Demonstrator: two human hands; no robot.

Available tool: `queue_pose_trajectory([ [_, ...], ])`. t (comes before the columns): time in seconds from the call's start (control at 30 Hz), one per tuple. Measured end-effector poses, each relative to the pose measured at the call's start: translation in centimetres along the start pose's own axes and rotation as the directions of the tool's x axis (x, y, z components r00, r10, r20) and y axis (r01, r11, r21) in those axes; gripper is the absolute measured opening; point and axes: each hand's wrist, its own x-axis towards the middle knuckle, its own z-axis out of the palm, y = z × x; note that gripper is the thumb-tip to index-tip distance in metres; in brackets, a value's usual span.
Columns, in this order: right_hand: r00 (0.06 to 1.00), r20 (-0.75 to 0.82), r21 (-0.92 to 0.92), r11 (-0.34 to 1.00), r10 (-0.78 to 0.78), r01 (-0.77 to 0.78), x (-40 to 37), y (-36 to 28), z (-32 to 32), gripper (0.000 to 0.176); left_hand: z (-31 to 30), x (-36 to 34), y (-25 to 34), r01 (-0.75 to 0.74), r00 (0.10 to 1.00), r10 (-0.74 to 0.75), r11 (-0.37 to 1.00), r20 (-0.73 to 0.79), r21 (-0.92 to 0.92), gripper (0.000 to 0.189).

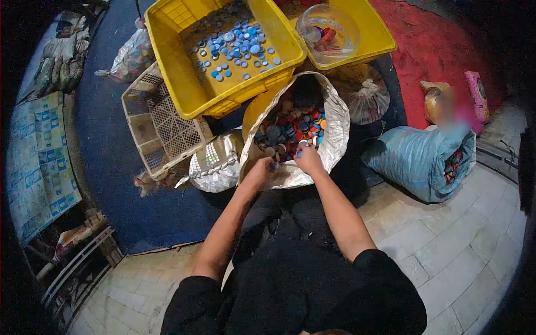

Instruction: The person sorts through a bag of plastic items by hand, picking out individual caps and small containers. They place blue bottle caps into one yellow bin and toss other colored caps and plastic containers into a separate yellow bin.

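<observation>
A white woven sack (337, 111) stands in front of me with its mouth wide. Inside lie many mixed bottle caps (298, 127), red, blue, orange, white and brown. At the near left part of the rim, my left hand (260, 174) is closed with curled fingers; what it holds is too small to make out. My right hand (309, 160) reaches over the near rim, its fingers pinched on a small bluish bottle cap (299, 153). Beyond the sack is a tilted yellow crate (195, 106) with blue bottle caps (240, 44) spread on its floor.
A second yellow crate (371, 44) holds a clear tub (329, 53). To the left are a pale plastic basket (139, 134) and a tied bag of caps (134, 53). A blue sack (413, 162) lies on the right, near a red floor covering (419, 50) and pale tiles.
</observation>
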Motion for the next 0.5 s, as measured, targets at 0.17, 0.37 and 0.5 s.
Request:
queue_pose_trajectory([
  [0.17, 0.990, 0.080, -0.150, 0.981, -0.115, 0.126, 1.5, 0.7, 4.1, 0.027, -2.1, -2.8, 3.9, 0.175, 0.982, -0.178, 0.983, 0.060, 0.058, 0.032],
  [0.37, 0.987, 0.110, -0.299, 0.943, -0.117, 0.145, 1.0, -2.0, 4.9, 0.018, -0.8, -4.4, 3.8, 0.206, 0.977, -0.202, 0.977, -0.068, 0.054, 0.034],
  [0.5, 0.990, 0.105, -0.408, 0.905, -0.090, 0.125, 1.4, -2.4, 6.3, 0.019, -1.3, -5.3, 4.5, 0.243, 0.965, -0.241, 0.970, -0.104, 0.008, 0.031],
])
